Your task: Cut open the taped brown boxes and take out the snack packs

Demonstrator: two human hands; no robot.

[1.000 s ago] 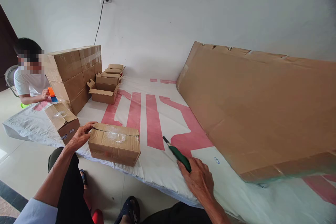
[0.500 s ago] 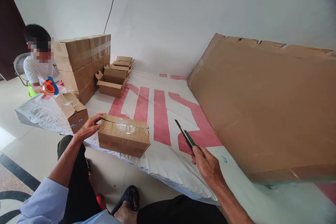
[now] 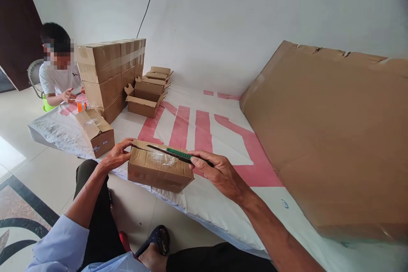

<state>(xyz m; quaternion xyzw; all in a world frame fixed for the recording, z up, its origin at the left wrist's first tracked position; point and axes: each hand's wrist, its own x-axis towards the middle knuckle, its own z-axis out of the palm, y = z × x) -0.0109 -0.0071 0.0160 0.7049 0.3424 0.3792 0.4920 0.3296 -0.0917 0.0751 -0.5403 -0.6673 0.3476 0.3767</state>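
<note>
A taped cardboard box point(image 3: 156, 175) lies near the front edge of the white and pink cloth point(image 3: 223, 204). My left hand point(image 3: 115, 158) grips its left end, fingers over the top edge and thumb against the side. In my right hand point(image 3: 219, 172) is a green box cutter point(image 3: 179, 154) with its blade out. The blade is over the box top, close to the clear tape; whether it touches the cardboard I cannot tell. Left of my left hand lies another taped cardboard box point(image 3: 95, 132).
Stacked cardboard boxes point(image 3: 106, 74) and several open boxes point(image 3: 143, 104) stand at the back left. A big cardboard box point(image 3: 331, 144) fills the right side. Behind the stack sits another person point(image 3: 59, 78), near an orange tape dispenser point(image 3: 82, 106). A cord point(image 3: 148, 6) hangs on the wall.
My right hand has brought the box cutter leftward over the box. My left hand keeps its hold. The other person has put down the tape dispenser. The view has shifted slightly left.
</note>
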